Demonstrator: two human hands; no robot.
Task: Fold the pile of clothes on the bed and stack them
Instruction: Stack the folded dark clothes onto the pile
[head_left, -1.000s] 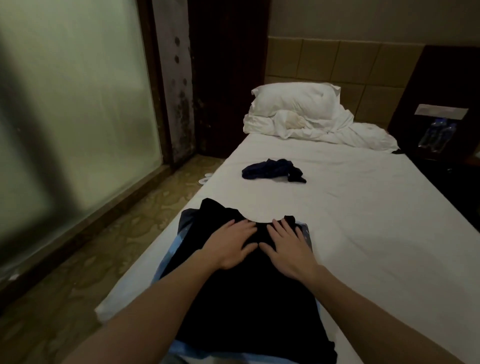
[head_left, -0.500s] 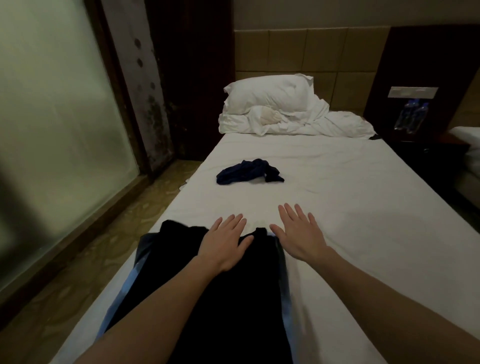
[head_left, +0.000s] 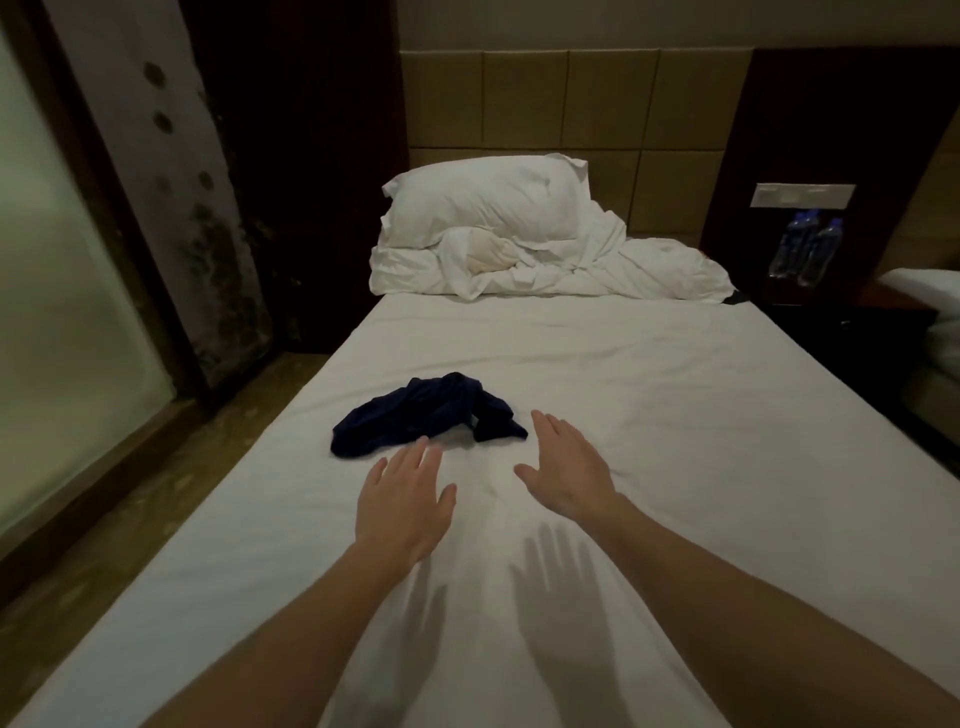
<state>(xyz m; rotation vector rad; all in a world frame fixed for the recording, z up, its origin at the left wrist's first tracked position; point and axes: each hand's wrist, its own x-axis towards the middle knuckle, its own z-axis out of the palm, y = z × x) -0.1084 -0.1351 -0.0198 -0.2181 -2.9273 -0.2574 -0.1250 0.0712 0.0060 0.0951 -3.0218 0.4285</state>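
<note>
Both hands are hovering above the bed sheet with fingers straight and spread apart, gripping nothing; each grip is empty and its palm is facing down. The left hand is sitting slightly nearer the camera, its fingertips lying just short of the near edge of the crumpled dark blue garment. The right hand is extending a little farther, its fingertips reaching just beside the right end of the same garment. Whether either hand is touching the fabric cannot be told. Both hands are casting dark shadows on the sheet nearer the camera, which shows that they are raised off the surface. The garment is lying bunched and unfolded on the white sheet of the bed, near the middle of the mattress and toward its left side. Farther out, a white pillow is resting on a rumpled white duvet at the head of the bed, against a padded tan headboard. At right, two water bottles are standing on a dark nightstand, below a pale wall plate. At left, a frosted glass panel is bordering the patterned floor.
</note>
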